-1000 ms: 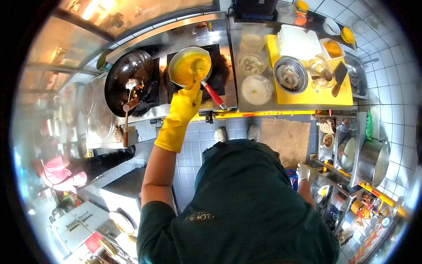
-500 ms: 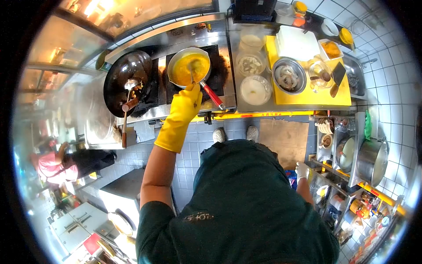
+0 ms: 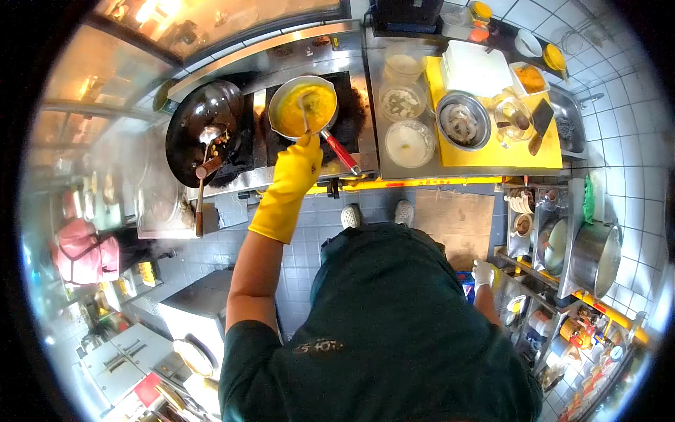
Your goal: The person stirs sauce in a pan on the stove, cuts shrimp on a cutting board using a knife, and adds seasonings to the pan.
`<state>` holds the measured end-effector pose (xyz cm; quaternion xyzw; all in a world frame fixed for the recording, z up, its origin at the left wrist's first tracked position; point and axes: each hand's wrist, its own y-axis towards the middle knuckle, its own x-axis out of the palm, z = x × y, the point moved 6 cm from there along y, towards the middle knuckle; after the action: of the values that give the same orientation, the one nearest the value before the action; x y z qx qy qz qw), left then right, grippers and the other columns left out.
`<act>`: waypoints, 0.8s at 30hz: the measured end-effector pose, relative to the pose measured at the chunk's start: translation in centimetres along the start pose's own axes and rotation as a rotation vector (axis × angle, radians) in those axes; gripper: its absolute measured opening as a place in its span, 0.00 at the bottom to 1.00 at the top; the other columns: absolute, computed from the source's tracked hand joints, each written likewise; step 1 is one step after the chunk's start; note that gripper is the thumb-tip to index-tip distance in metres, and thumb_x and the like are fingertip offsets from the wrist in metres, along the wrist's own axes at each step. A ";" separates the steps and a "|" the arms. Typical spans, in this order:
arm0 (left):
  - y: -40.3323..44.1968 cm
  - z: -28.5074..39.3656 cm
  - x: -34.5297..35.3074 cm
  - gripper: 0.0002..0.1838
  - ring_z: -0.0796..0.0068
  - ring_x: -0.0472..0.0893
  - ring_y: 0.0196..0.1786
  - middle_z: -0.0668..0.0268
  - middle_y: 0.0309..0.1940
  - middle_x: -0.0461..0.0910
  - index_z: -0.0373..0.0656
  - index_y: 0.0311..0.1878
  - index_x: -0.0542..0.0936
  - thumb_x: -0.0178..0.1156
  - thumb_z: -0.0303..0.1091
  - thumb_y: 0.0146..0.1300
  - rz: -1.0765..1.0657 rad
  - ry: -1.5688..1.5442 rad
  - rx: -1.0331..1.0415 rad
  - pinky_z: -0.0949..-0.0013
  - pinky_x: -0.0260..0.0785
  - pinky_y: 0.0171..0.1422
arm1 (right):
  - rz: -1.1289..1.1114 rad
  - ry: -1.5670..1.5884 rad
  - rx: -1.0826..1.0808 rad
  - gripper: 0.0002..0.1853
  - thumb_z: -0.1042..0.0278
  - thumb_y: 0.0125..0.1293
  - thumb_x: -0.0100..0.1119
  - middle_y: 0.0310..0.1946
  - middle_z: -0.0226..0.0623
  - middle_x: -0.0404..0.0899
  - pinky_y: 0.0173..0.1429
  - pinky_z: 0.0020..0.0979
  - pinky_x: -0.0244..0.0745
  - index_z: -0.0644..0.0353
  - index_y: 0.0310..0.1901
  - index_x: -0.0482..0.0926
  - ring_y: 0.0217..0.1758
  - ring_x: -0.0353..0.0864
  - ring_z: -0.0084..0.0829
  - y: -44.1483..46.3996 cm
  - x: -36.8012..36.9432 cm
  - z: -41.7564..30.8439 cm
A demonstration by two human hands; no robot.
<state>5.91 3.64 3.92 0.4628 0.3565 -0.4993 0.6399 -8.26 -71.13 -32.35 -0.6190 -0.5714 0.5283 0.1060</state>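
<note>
Stainless counter [image 3: 402,171], smooth, runs R of the stove [image 3: 346,53], upper half of frame; bluish-gray tile floor [image 3: 298,264] below, w/ flat brown cardboard [image 3: 455,224] R of ctr. Round metal saucepan [image 3: 275,121] on stove, upper ctr-left, w/ wet, lumpy yellow mix [image 3: 321,105]; red handle [image 3: 340,152] angles down-right, tip near front edge, no hand on it. Dark, glossy wok [image 3: 184,137] to its L. Steel bowl [image 3: 465,146] + cleaver [image 3: 543,116] on flat yellow board [image 3: 465,160], upper right. Open floor btwn stove front and torso, narrow. L hand [image 3: 304,153], long yellow rubber glove, closed narrow on spoon [image 3: 305,118], spoon end in mix; forearm slants up-right from lower left, elbow slightly bent. R hand [image 3: 483,273], whitish glove, low by shelving [image 3: 513,266], right of ctr; fingers partly bent, can't tell if holding anything. Person in pink top [image 3: 88,254], far left, blurry.
</note>
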 end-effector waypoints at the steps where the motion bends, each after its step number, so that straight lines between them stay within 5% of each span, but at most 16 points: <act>1: 0.1 0.7 0.0 0.07 0.47 0.86 0.32 0.54 0.34 0.84 0.46 0.38 0.79 0.61 0.38 0.65 -0.060 0.072 -0.006 0.47 0.79 0.34 | -0.025 -0.030 -0.032 0.09 0.66 0.72 0.55 0.27 0.31 0.80 0.24 0.34 0.73 0.53 0.35 0.83 0.24 0.79 0.27 -0.4 0.2 -0.8; 3: -0.1 3.2 -1.0 0.07 0.45 0.85 0.33 0.53 0.36 0.84 0.45 0.38 0.78 0.60 0.38 0.66 -0.182 0.210 -0.025 0.47 0.79 0.34 | -0.073 -0.100 -0.094 0.09 0.65 0.73 0.55 0.26 0.29 0.79 0.23 0.34 0.71 0.52 0.34 0.83 0.22 0.77 0.27 -0.3 -0.1 -1.1; 5: 0.5 2.6 -2.7 0.05 0.41 0.84 0.35 0.53 0.36 0.83 0.46 0.39 0.76 0.59 0.35 0.69 -0.014 -0.113 0.018 0.44 0.78 0.38 | -0.020 0.109 -0.027 0.08 0.65 0.72 0.57 0.25 0.28 0.78 0.23 0.33 0.71 0.52 0.34 0.83 0.21 0.76 0.26 -0.3 -0.2 -0.7; 7: 0.4 0.1 -1.1 0.05 0.41 0.84 0.35 0.52 0.35 0.83 0.46 0.39 0.76 0.60 0.35 0.69 0.000 -0.105 -0.072 0.43 0.77 0.38 | 0.009 0.131 -0.026 0.09 0.64 0.72 0.55 0.26 0.28 0.78 0.23 0.31 0.70 0.51 0.35 0.82 0.21 0.76 0.25 -0.5 0.5 -0.7; 9: -0.3 0.8 0.5 0.05 0.41 0.84 0.36 0.51 0.35 0.82 0.45 0.41 0.76 0.60 0.34 0.68 -0.204 0.213 -0.088 0.44 0.77 0.38 | 0.039 -0.039 -0.093 0.11 0.65 0.75 0.47 0.28 0.29 0.77 0.21 0.30 0.68 0.48 0.38 0.81 0.21 0.77 0.24 -0.5 0.2 -1.1; 12: 0.2 2.9 -2.7 0.05 0.45 0.85 0.34 0.54 0.33 0.82 0.46 0.40 0.77 0.61 0.36 0.68 0.030 -0.098 0.005 0.46 0.78 0.37 | -0.085 0.420 0.068 0.10 0.64 0.75 0.50 0.27 0.26 0.76 0.22 0.30 0.67 0.47 0.38 0.82 0.20 0.74 0.24 0.1 -0.2 0.2; 13: 0.2 2.0 -2.9 0.05 0.49 0.86 0.33 0.57 0.31 0.82 0.48 0.40 0.79 0.61 0.37 0.67 0.151 -0.192 0.027 0.47 0.79 0.35 | -0.028 0.365 0.090 0.09 0.64 0.75 0.52 0.27 0.25 0.76 0.22 0.30 0.67 0.47 0.37 0.82 0.20 0.74 0.23 -1.0 -0.3 -0.7; 16: -0.1 1.8 -0.9 0.06 0.45 0.85 0.36 0.54 0.36 0.84 0.46 0.41 0.80 0.62 0.36 0.68 -0.093 0.064 -0.046 0.46 0.78 0.38 | 0.046 0.308 0.091 0.04 0.62 0.70 0.64 0.24 0.21 0.76 0.23 0.29 0.67 0.49 0.37 0.83 0.20 0.73 0.21 -2.0 0.1 -2.3; 17: -0.2 2.8 -1.2 0.05 0.43 0.84 0.38 0.53 0.38 0.84 0.46 0.41 0.81 0.63 0.35 0.68 -0.182 0.138 -0.076 0.46 0.78 0.39 | 0.049 0.258 0.043 0.06 0.61 0.71 0.61 0.25 0.24 0.78 0.24 0.30 0.70 0.51 0.38 0.84 0.21 0.75 0.22 -1.6 -0.4 -1.4; 21: 0.1 1.0 -1.9 0.07 0.43 0.85 0.37 0.52 0.36 0.83 0.46 0.37 0.76 0.60 0.37 0.69 0.046 -0.156 -0.025 0.45 0.78 0.39 | -0.013 -0.032 -0.029 0.12 0.59 0.75 0.55 0.32 0.31 0.85 0.29 0.32 0.79 0.52 0.45 0.86 0.29 0.85 0.24 -0.8 -0.2 -2.6; 24: -0.5 1.7 0.5 0.07 0.44 0.85 0.35 0.55 0.35 0.84 0.47 0.40 0.75 0.60 0.38 0.68 -0.204 0.208 -0.059 0.44 0.78 0.36 | 0.026 0.024 -0.100 0.07 0.61 0.70 0.60 0.24 0.24 0.75 0.23 0.28 0.64 0.53 0.36 0.82 0.20 0.72 0.22 -1.1 -0.2 -3.1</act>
<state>5.55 1.89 3.91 0.4544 0.4807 -0.5000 0.5589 -6.43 -69.49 -30.09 -0.6371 -0.5877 0.4931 0.0750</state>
